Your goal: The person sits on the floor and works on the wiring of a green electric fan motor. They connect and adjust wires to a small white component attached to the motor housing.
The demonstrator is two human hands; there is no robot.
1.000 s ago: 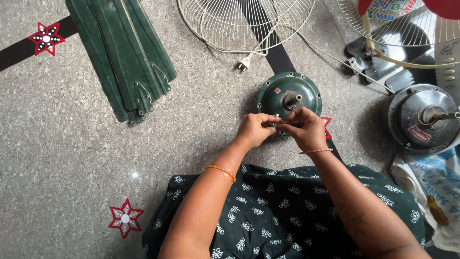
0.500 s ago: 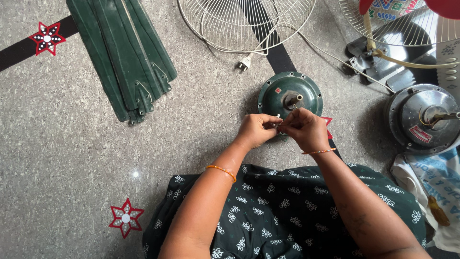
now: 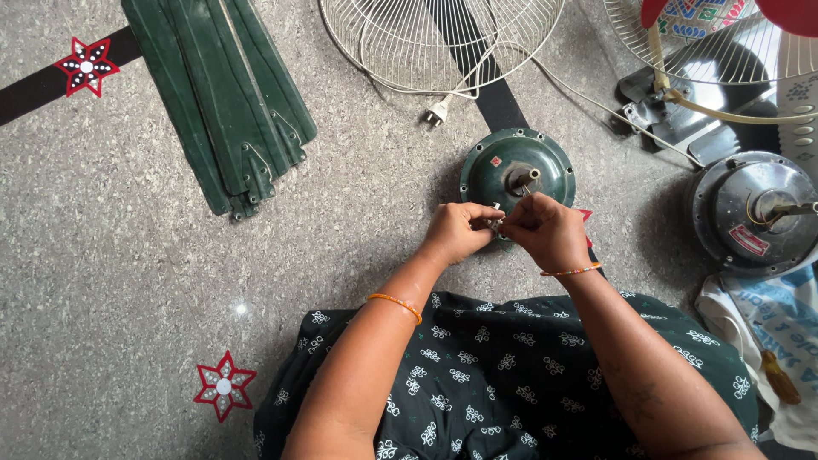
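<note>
A round dark green fan motor (image 3: 516, 169) lies on the speckled floor with its shaft pointing up. Just in front of it my left hand (image 3: 456, 232) and my right hand (image 3: 545, 232) meet, fingertips pinched together on a small pale piece (image 3: 497, 220) that looks like wire ends; I cannot tell exactly what it is. Both hands hover over the motor's near rim. My forearms carry thin bead bangles, and my lap in dark green patterned cloth fills the bottom of the view.
Stacked green fan blades (image 3: 226, 102) lie at the upper left. A wire fan guard (image 3: 443, 38) and a white plug (image 3: 438, 112) sit behind the motor. A silver motor (image 3: 758, 209) rests at right beside a blue-and-white bag (image 3: 780, 315).
</note>
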